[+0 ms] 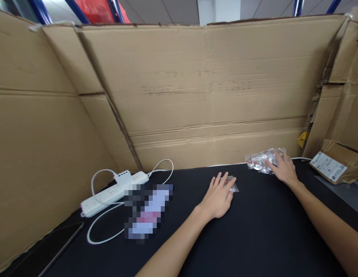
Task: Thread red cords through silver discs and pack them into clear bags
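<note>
My left hand (218, 197) lies palm down on the black tabletop, its fingers stretched and spread. Under those fingertips is a small clear plastic bag (234, 187) with a bit of red in it, mostly hidden by the hand. Further back on the right, a heap of clear plastic bags (256, 163) holds shiny silvery and red pieces too small to name. My right hand (285, 171) rests over the right side of this heap, thumb apart from the fingers and touching the plastic.
Cardboard walls (213, 84) enclose the black tabletop (254, 238). At left are a white power strip (109, 198) with a plugged-in adapter and white cables, a blurred-out screen (150, 211), and a dark flat device (49, 246). A labelled brown package (349, 161) lies far right.
</note>
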A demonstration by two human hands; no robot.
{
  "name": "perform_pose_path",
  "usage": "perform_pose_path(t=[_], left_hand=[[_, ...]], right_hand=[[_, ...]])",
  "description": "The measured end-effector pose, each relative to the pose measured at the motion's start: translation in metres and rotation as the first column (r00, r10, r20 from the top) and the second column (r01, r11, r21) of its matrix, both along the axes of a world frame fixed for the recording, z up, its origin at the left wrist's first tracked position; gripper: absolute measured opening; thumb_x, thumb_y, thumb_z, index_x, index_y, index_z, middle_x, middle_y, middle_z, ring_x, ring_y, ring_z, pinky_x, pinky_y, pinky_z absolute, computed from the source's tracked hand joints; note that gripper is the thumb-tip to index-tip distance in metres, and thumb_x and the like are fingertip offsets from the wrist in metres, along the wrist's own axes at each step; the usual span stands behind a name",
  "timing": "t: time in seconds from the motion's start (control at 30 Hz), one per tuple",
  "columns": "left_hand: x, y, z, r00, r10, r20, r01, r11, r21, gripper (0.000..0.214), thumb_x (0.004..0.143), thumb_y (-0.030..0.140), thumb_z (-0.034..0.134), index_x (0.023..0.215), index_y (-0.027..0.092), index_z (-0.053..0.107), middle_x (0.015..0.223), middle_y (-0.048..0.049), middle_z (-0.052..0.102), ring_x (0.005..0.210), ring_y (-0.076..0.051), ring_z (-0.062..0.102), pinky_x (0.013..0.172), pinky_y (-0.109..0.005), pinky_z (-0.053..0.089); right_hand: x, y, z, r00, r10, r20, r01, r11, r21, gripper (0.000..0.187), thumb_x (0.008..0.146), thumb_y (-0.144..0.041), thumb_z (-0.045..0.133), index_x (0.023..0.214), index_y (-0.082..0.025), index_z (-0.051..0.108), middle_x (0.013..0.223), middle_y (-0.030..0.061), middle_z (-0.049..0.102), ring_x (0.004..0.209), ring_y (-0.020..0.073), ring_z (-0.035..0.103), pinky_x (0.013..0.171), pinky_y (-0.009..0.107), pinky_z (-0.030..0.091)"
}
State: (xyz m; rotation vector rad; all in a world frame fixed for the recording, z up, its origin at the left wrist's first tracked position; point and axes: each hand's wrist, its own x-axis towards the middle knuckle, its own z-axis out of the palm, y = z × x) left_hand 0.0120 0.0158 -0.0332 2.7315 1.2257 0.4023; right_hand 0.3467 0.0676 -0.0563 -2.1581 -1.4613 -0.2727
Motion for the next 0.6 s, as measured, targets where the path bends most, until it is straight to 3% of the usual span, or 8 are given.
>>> perform_pose_path(t=[0.13,0.3,0.47,0.6], left_hand=[[0.003,0.035,-0.004,0.997,0.083,-0.006,-0.083,0.996,0.02,0.054,0.096,0.03,0.033,0.149,0.025,0.029,0.158,-0.011,0.024,0.145,-0.031,0.017,0.115,-0.053,0.019],[0.019,0.07,-0.006,0.993,0.115,0.036,-0.119,0.988,0.103,0.054,0.092,0.029,0.038,0.146,0.024,0.035,0.152,-0.0111,0.037,0.139,-0.03,0.032,0.112,-0.051,0.024],[0.025,0.082,-0.006,0.981,0.152,0.121,-0.168,0.977,0.13,0.049,0.097,0.033,0.03,0.144,0.02,0.036,0.143,-0.0124,0.045,0.13,-0.028,0.042,0.107,-0.045,0.033],[0.022,0.083,-0.005,0.958,0.228,0.175,-0.254,0.956,0.149,0.053,0.099,0.044,0.025,0.144,0.016,0.033,0.141,-0.016,0.044,0.13,-0.029,0.04,0.106,-0.048,0.033]], right_hand=[[-0.013,0.01,0.001,0.988,0.144,0.059,-0.135,0.982,-0.134,0.076,0.086,-0.072,0.035,0.144,-0.024,0.041,0.144,0.0199,0.043,0.125,0.0431,0.045,0.097,0.056,0.035],[-0.057,0.01,0.006,0.973,0.208,0.098,-0.195,0.973,-0.125,0.072,0.088,-0.068,0.038,0.143,-0.02,0.045,0.139,0.0231,0.047,0.119,0.0455,0.048,0.093,0.059,0.035],[-0.119,0.01,0.011,0.957,0.277,0.083,-0.27,0.959,-0.082,0.066,0.089,-0.061,0.044,0.139,-0.018,0.049,0.137,0.0248,0.048,0.116,0.0453,0.049,0.091,0.06,0.034],[-0.157,0.013,0.012,0.952,0.304,0.026,-0.303,0.953,-0.028,0.065,0.091,-0.056,0.043,0.139,-0.012,0.047,0.135,0.0278,0.048,0.116,0.0451,0.048,0.093,0.06,0.033]])
